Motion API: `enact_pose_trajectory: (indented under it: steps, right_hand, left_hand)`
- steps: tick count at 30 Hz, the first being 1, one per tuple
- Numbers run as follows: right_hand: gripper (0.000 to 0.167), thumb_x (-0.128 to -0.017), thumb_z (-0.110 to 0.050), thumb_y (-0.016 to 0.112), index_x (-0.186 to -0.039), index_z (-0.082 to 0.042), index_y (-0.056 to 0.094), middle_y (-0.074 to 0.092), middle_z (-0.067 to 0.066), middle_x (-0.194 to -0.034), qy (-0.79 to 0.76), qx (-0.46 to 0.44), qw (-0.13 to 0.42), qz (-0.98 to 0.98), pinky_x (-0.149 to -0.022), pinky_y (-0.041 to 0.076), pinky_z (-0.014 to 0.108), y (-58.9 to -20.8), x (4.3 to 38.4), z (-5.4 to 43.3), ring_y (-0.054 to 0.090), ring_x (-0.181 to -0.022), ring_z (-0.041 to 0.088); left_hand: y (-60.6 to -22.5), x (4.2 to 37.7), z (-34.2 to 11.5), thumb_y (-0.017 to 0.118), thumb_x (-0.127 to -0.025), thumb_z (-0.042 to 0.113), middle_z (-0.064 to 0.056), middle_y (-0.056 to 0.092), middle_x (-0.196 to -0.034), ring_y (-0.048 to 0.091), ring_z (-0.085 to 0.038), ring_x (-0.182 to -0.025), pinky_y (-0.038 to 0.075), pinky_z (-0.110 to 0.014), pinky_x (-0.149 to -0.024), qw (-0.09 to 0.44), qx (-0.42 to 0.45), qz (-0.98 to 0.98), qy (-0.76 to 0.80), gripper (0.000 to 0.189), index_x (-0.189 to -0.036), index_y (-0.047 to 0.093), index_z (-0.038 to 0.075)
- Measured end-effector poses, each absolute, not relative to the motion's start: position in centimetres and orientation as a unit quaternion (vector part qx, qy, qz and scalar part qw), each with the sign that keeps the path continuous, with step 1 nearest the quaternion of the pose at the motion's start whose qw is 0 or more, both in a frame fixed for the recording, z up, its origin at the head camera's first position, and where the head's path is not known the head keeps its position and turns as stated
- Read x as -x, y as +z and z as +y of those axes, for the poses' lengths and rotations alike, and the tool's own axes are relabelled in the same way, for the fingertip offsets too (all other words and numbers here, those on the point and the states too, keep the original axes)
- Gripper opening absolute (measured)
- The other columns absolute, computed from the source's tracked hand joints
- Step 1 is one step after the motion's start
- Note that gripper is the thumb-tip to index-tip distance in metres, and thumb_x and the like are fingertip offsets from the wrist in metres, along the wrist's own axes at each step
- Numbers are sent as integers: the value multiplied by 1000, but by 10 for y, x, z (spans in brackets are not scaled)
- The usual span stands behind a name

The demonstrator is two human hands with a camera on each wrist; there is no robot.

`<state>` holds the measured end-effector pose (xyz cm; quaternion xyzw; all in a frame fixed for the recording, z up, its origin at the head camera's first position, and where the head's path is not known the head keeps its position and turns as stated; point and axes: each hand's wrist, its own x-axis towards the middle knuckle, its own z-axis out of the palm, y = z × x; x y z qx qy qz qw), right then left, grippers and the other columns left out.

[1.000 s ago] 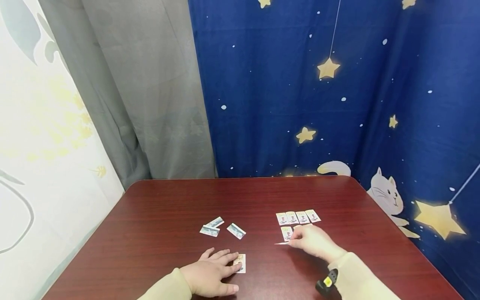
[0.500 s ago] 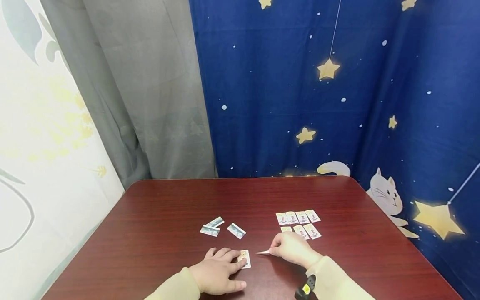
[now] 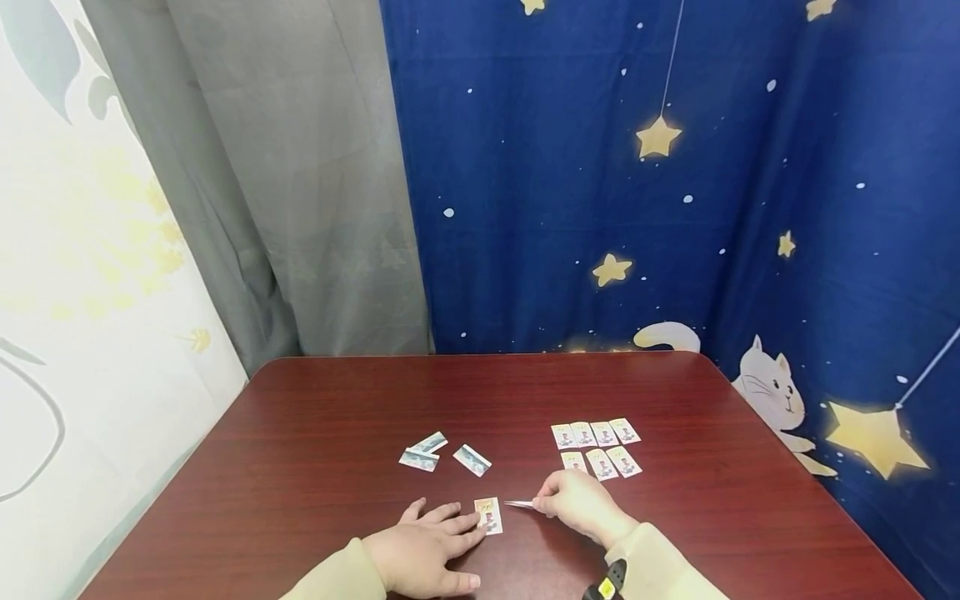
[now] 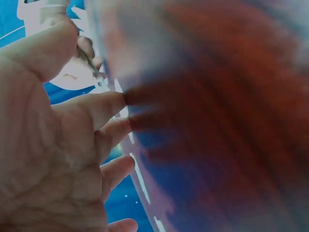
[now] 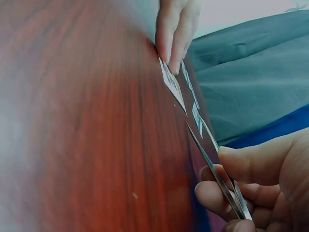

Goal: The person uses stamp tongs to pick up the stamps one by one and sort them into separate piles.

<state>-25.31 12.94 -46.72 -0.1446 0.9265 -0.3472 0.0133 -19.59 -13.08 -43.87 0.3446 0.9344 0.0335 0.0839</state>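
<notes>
My right hand (image 3: pixel 581 506) holds a pair of metal tweezers (image 5: pixel 212 166) between thumb and fingers, with the two arms spread apart in the right wrist view. Their tips point left, beside the right edge of a small picture card (image 3: pixel 491 507). The left hand (image 3: pixel 427 557) lies spread on the table, its fingertips pressing the left side of that card. Seen from the right wrist, the fingers (image 5: pixel 167 34) of my left hand rest on the end of the card (image 5: pixel 170 83). Straight left fingers (image 4: pixel 104 108) also show in the left wrist view.
Several similar picture cards stand in a back row (image 3: pixel 583 434) on the right, with three more in a front row (image 3: pixel 602 464). Three blue-grey cards (image 3: pixel 472 460) lie left of centre, two overlapping. The dark red table (image 3: pixel 337 408) meets curtains (image 3: pixel 555 208) behind.
My right hand has moved left and nearer with the tweezers, away from the front card row to the single card. The left hand stays on that card, which has shifted slightly right.
</notes>
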Motion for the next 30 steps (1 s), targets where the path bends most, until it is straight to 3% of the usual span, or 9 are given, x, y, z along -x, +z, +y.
enact_pose_trajectory:
  steps: [14, 22, 30]
  right_hand:
    - [13, -76, -17, 76, -68, -11, 67, 56, -4, -64, -429, 93, 15, 898, -58, 40, 31, -471, 243, 123, 48, -63, 12]
    - [15, -74, -13, 74, -64, -6, 66, 54, -3, -57, -453, 95, 25, 886, -55, 38, 30, -470, 241, 118, 47, -58, 13]
    - [16, -76, -13, 74, -65, -6, 64, 53, -3, -58, -450, 83, 18, 889, -61, 39, 31, -470, 239, 116, 48, -62, 13]
  left_hand:
    - [-443, 197, -125, 48, -89, 65, 12, 38, -150, 32, -19, -140, 22, -62, -106, 97, -333, 937, 36, 67, -143, 48, 26]
    - [-442, 197, -123, 49, -89, 65, 12, 38, -150, 31, -19, -140, 22, -62, -106, 98, -336, 936, 42, 68, -144, 47, 25]
    - [-443, 204, -125, 50, -88, 65, 16, 35, -150, 30, -17, -141, 21, -62, -106, 111, -345, 931, 41, 68, -145, 45, 28]
